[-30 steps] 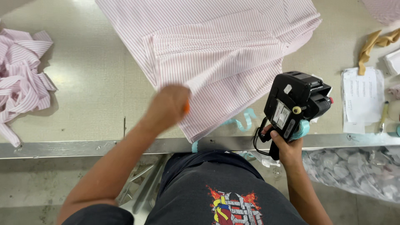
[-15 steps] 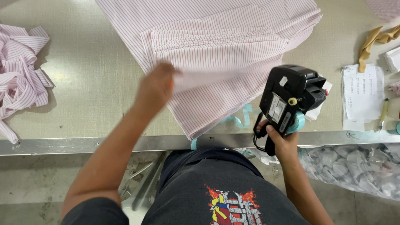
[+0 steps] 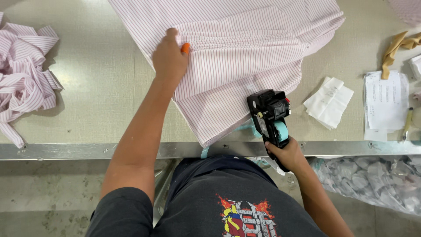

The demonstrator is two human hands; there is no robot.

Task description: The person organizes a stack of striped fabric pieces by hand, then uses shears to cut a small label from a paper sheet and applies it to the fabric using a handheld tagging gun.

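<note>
Hands at striped cloth
Left hand (image 3: 169, 59) presses flat, fingers spread, on the cloth (image 3: 245, 52); right hand (image 3: 286, 154) grips a label gun (image 3: 268, 115).

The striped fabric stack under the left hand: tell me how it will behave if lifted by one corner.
The striped fabric stack looks floppy: its layers fan out unevenly along the edges, so they would likely droop and slide apart. It lies flat under the left hand, so probably light. The crumpled strips of similar cloth hold no shape.

fabric stack (image 3: 245, 52) on table (image 3: 96, 105) | scraps (image 3: 24, 79) left | papers (image 3: 386, 101) right
</note>
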